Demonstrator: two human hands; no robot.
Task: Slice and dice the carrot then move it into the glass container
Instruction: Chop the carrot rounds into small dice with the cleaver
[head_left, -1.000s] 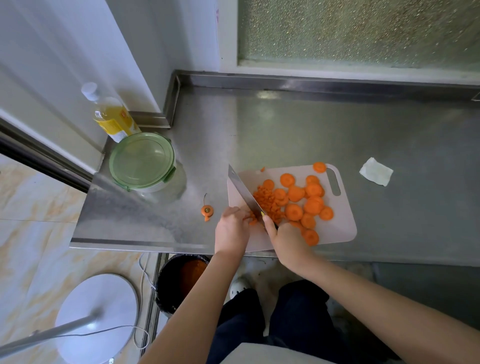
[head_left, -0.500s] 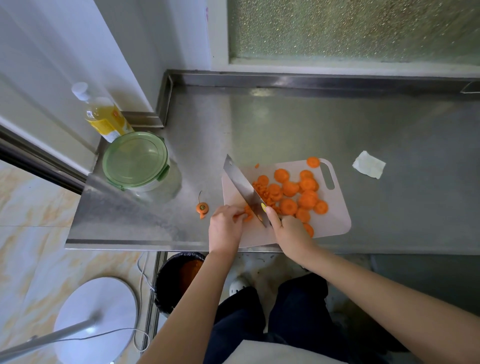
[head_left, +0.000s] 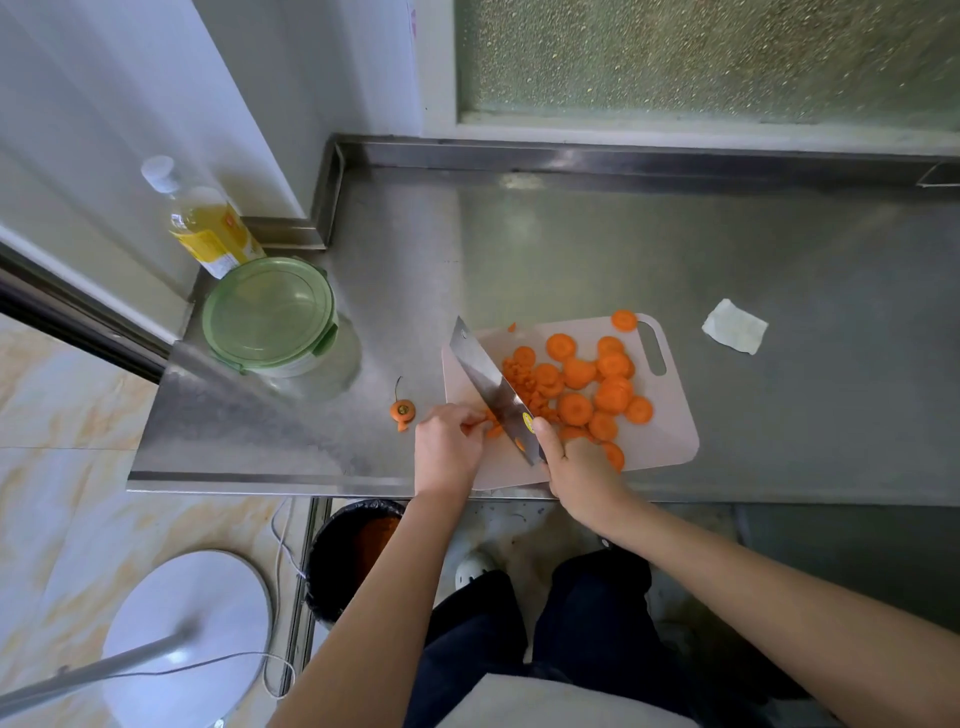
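- The carrot lies on the board, centre-right of the frame. Round slices cover its middle and right. A heap of dice sits against the right face of the knife. One slice lies alone at the board's top edge, by the handle slot.
- As I judge it, the slices are stiff, light and damp, so they may skid or roll on the smooth plastic. The dice will likely cling to the steel and scatter.
- For cutting, I would pin each slice flat from above with curled fingertips. For moving the carrot, scooping with the blade or tipping the board looks safer than pinching bits.
- My left hand has its fingers curled, the tips pinching a small orange piece just left of the blade.
- My right hand is closed round the knife's handle, which the palm hides. One finger reaches forward onto the side of the blade. The blade runs diagonally toward the upper left, and I cannot tell whether its edge is down on the board.
- The container stands left of centre, well apart from the board. Its green lid is on and must come off before anything goes in.
- The cut-off carrot top lies on the worktop, between the container and the board.
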